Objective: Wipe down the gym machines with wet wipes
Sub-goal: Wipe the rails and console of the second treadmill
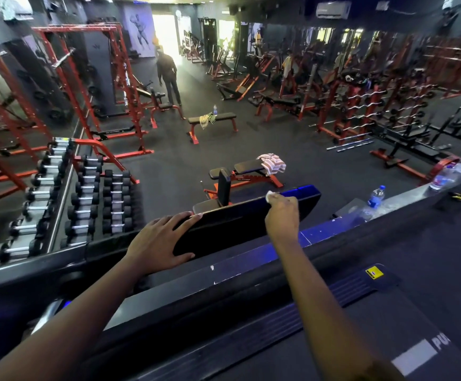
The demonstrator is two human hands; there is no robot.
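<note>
A black treadmill console panel stands tilted in front of me, its top edge lit blue. My left hand rests flat on the panel's left end, fingers straight over its upper edge. My right hand pinches a small white wet wipe against the panel's top edge near the middle. Only a corner of the wipe shows above my fingers.
The treadmill deck runs under my arms. A water bottle stands on the ledge to the right, with more bottles beyond. A dumbbell rack sits at left. Benches and a person are on the floor ahead.
</note>
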